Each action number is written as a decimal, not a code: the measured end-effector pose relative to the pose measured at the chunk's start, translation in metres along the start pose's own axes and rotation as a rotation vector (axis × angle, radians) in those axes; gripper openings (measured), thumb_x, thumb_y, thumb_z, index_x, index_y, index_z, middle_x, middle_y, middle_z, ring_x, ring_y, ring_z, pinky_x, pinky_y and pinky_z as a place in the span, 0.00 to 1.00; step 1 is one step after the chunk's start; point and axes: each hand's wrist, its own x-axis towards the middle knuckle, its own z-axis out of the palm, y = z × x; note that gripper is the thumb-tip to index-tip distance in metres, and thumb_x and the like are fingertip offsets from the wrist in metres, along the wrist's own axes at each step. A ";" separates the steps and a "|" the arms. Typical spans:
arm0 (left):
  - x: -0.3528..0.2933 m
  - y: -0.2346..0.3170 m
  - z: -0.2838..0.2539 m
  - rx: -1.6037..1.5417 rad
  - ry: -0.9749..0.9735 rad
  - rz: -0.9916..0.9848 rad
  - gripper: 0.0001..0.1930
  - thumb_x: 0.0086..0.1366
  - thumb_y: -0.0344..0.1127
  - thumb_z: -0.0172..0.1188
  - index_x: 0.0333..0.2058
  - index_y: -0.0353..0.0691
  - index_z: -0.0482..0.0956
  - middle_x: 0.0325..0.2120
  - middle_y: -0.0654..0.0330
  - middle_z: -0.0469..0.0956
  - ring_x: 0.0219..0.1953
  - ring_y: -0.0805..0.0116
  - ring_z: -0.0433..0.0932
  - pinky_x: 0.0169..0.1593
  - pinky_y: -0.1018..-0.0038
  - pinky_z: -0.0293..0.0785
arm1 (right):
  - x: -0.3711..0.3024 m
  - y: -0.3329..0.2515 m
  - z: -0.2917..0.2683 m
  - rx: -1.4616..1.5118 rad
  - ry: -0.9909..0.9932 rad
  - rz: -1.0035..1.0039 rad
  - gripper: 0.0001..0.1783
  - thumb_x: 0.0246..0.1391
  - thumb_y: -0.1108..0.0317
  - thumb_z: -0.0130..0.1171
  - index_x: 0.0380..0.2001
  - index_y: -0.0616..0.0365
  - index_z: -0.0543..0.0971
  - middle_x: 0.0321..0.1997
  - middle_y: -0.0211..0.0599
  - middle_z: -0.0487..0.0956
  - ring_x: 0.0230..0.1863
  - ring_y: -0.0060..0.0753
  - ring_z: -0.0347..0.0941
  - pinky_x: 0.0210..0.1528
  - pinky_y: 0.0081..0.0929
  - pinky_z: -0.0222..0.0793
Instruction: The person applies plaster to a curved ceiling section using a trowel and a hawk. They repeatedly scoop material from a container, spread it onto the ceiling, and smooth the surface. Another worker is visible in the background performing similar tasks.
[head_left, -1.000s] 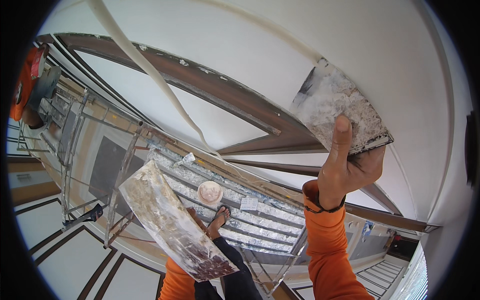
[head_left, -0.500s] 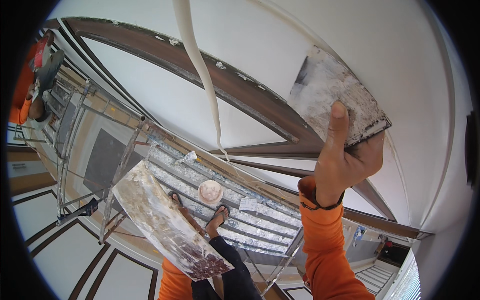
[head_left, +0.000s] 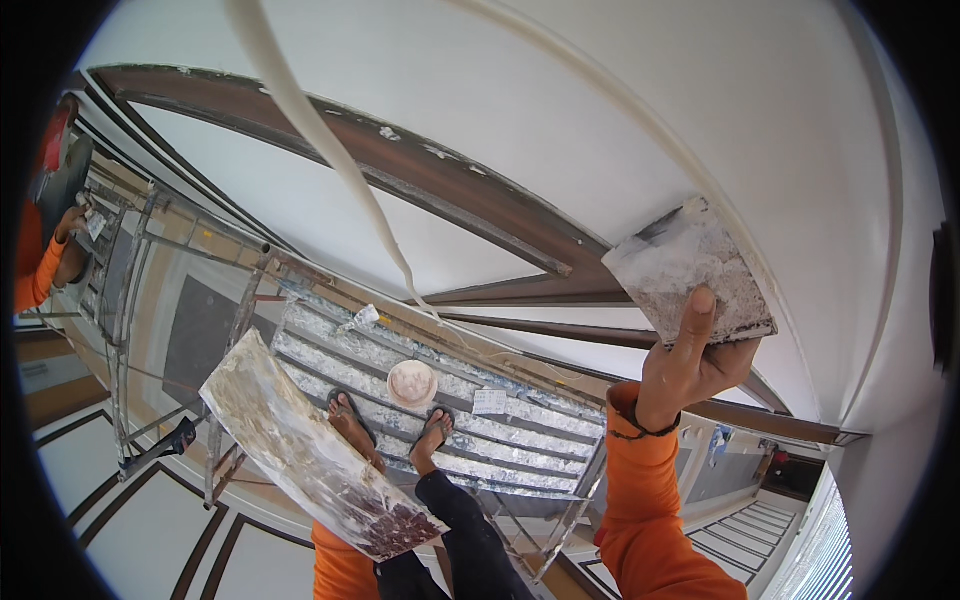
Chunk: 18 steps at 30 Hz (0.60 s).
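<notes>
My right hand [head_left: 690, 365] is closed on a wide putty scraper [head_left: 700, 275], thumb across its smeared face and fingers behind. The blade lies at the white curved wall or ceiling surface [head_left: 560, 130], beside a pale raised strip. Lower left, a long plaster-smeared board [head_left: 310, 445] is held up over my left sleeve [head_left: 342, 562]. My left hand is hidden under this board, so its fingers do not show. The board carries white and brown smears, with a dark reddish patch at its near end.
I stand in sandals on a slatted, plaster-spattered platform [head_left: 350, 355]. A round bucket of pale compound [head_left: 412, 383] and a small white packet [head_left: 488, 402] sit by my feet. A pale hanging cable [head_left: 330, 145] crosses ahead. Metal scaffold [head_left: 125, 330] and a person in orange [head_left: 45, 265] are at left.
The scraper and my right hand have moved down along the surface. The board shifts slightly left in view. The person at far left now shows a hand with a pale object.
</notes>
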 end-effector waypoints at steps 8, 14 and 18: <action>0.006 -0.015 0.000 0.023 -0.004 -0.027 0.17 0.70 0.44 0.56 0.26 0.49 0.59 0.12 0.69 0.51 0.11 0.78 0.48 0.18 0.74 0.52 | 0.007 -0.003 0.015 0.117 0.043 0.038 0.19 0.53 0.66 0.70 0.42 0.68 0.75 0.38 0.39 0.82 0.38 0.23 0.77 0.45 0.18 0.70; 0.000 -0.008 0.006 0.167 0.107 -0.051 0.17 0.70 0.44 0.56 0.26 0.50 0.58 0.12 0.69 0.51 0.12 0.78 0.48 0.18 0.74 0.52 | 0.012 -0.007 0.024 0.111 -0.015 -0.023 0.18 0.54 0.67 0.69 0.41 0.67 0.76 0.38 0.39 0.82 0.37 0.21 0.76 0.42 0.16 0.69; -0.002 -0.002 0.010 0.237 0.150 -0.059 0.17 0.70 0.44 0.56 0.26 0.50 0.58 0.12 0.69 0.51 0.12 0.78 0.48 0.19 0.74 0.52 | 0.012 -0.012 0.032 0.068 -0.043 -0.009 0.17 0.54 0.67 0.69 0.40 0.67 0.76 0.35 0.37 0.82 0.33 0.19 0.75 0.39 0.14 0.69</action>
